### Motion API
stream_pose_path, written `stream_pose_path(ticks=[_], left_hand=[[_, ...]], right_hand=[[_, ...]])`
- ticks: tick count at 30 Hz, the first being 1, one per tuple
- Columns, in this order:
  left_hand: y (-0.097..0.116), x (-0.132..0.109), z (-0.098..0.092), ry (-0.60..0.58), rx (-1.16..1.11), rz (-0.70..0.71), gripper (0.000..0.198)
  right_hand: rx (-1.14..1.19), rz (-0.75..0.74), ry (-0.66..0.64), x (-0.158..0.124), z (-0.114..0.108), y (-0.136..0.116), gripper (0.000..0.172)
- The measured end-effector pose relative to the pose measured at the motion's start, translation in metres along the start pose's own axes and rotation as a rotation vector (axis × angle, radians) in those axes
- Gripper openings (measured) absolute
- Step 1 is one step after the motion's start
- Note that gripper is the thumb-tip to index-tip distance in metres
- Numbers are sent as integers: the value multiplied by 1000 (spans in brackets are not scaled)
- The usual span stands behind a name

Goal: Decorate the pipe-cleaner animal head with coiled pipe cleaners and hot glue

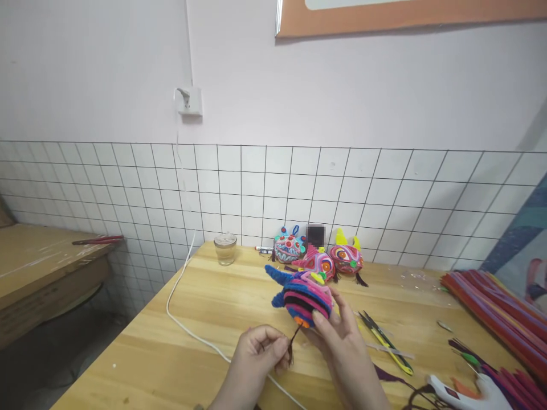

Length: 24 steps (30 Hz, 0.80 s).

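Observation:
My right hand point(342, 347) grips a round, fish-shaped craft ornament point(305, 296) wound in pink, blue and black fuzzy strips, with blue tail-like points to the left. A dark cord with a tassel point(291, 350) hangs from its orange underside. The fingertips of my left hand point(265, 353) are pinched on this tassel, just below the ornament. Beyond my hands sit a light blue and red ornament point(289, 247), a pink fish ornament point(322, 265) and a pink one with yellow horn-like points point(347, 259).
A slim black and yellow tool point(387, 343) lies right of my hand. A white glue gun point(474, 393) is at lower right, near bundled fuzzy stems point(491, 313). At the back left stands a cup point(225, 249). A white cable point(192, 331) crosses the wooden table point(141, 353).

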State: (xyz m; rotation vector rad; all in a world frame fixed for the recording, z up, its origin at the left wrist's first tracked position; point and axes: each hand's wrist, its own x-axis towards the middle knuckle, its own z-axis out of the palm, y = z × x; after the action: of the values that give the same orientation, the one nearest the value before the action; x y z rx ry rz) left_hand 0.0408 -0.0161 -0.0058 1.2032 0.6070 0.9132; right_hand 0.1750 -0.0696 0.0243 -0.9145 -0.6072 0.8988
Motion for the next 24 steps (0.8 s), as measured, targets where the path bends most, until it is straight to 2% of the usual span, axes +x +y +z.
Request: stream_pose_path(ticks=[4, 7, 9, 12, 16, 20, 24], left_hand=[[2, 2, -3, 2, -27, -8, 40], [1, 7, -7, 80, -131, -57, 41], [-1, 11, -11, 195, -231, -86, 42], [-1, 18, -20, 442, -364, -127, 32], [6, 26, -39, 586, -440, -113, 26], [16, 32, -56, 667, -503, -63, 30], [18, 33, -54, 665, -488, -59, 24]], right_hand=[[152, 23, 64, 14, -8, -22, 59], [248, 7, 68, 27, -20, -42, 46], [278, 14, 91, 35, -30, -54, 41], [311, 14, 116, 44, -43, -70, 31], [353, -20, 128, 47, -51, -87, 21], [407, -40, 160, 48, -52, -98, 19], [419, -25, 126, 45, -49, -97, 21]])
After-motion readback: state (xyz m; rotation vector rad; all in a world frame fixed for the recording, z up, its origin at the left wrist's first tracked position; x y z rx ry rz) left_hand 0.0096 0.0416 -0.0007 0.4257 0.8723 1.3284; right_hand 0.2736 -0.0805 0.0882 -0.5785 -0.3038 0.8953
